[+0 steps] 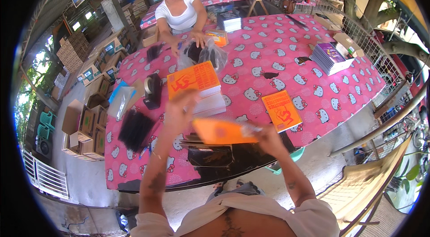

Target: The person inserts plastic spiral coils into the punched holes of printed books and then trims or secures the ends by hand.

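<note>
My right hand (pixel 268 139) grips the right end of a thin orange book (pixel 219 132), held tilted above the near edge of the table and blurred by motion. My left hand (pixel 182 101) is raised beside the near left corner of a stack of orange-covered books (pixel 195 78). Its fingers are smeared, and I cannot tell whether they touch the stack. Another orange book (pixel 282 110) lies flat to the right. Below the held book is a dark, worn box (pixel 209 156). To the left are a black tape dispenser (pixel 152 92) and a pile of thin black strips (pixel 136 130).
Across the pink patterned table (pixel 251 69), a person in a white shirt (pixel 179 13) handles a clear plastic bag (pixel 215 55) with black contents. Purple-covered books (pixel 330 59) are stacked at the right. Cardboard boxes (pixel 85 134) stand on the floor at left.
</note>
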Available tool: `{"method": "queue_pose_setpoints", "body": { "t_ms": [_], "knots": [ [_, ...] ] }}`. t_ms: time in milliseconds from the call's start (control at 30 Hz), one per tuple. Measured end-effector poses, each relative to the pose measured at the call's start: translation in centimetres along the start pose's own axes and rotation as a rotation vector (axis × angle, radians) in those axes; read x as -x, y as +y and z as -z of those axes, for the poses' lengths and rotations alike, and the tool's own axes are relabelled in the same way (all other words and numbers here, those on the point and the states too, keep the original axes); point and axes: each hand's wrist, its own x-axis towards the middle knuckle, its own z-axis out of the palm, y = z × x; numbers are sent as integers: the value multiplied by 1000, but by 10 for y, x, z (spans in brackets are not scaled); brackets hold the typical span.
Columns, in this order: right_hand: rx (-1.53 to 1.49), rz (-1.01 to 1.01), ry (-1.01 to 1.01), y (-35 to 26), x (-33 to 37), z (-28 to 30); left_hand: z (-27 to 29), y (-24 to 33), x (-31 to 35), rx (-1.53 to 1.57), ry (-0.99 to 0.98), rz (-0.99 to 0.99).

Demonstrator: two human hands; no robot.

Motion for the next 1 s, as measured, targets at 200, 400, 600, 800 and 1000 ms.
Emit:
{"method": "queue_pose_setpoints", "body": {
  "t_ms": [200,400,600,800,1000],
  "knots": [
    [628,196,506,51,4,58,4,-92,24,-530,-69,-124],
    [888,-120,33,184,47,71,3,-61,3,-665,53,-144],
    [-253,-44,-14,62,4,11,5,26,26,-590,228,-200],
    [-410,-231,25,51,11,-82,-7,24,48,-284,-66,-131],
    [-297,-207,94,30,20,-93,7,19,54,-261,-100,-175]
  ]
}}
